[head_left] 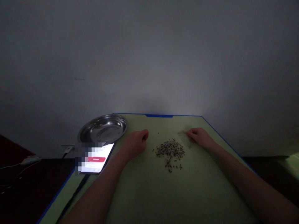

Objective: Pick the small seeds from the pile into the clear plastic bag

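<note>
On the desk (144, 193), the steel bowl (105, 129) stands left of the pile (170, 151), beyond the lit phone (98, 160). The left hand (137, 141), fingers curled closed, rests just left of the pile; the right hand (197, 136), right of it, pinches a clear bag (185, 139).

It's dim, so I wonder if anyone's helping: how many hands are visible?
2. The left hand is curled between the metal bowl and the heap of small dark pieces; the right hand pinches a clear plastic piece right of the heap.
</note>
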Motion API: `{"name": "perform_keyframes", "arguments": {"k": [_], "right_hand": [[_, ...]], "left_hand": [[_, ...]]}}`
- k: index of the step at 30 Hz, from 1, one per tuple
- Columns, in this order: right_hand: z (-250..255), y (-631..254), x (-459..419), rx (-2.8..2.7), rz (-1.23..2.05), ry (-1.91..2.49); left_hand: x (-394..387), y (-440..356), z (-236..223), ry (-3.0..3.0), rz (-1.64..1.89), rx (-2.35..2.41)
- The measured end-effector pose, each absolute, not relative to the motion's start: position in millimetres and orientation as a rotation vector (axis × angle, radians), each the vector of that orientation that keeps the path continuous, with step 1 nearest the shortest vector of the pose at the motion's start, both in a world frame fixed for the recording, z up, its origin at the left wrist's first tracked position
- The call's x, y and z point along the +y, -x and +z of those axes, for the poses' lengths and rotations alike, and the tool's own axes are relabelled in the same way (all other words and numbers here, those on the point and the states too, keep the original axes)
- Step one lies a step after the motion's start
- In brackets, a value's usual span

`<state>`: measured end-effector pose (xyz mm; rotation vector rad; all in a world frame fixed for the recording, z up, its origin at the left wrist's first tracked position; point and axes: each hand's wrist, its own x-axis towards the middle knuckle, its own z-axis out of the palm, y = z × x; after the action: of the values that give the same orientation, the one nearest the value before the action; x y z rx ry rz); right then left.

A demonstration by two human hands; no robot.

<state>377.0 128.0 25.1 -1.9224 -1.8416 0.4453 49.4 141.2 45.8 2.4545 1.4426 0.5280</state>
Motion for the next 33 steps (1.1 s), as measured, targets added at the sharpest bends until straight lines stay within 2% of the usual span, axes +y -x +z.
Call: {"name": "perform_keyframes", "arguments": {"k": [13,28,33], "right_hand": [[25,-320,174,-2.073,0.304,2.024],[38,-263,203,-2.488,0.394,1.584],[45,-250,186,-2.547,0.412,1.420]], "left_hand": [[140,-46,46,-2.462,0.526,1.446],[138,-46,57,-2.467,0.509,1.463],[137,-47,59,-2.444,0.646,1.461]]}}
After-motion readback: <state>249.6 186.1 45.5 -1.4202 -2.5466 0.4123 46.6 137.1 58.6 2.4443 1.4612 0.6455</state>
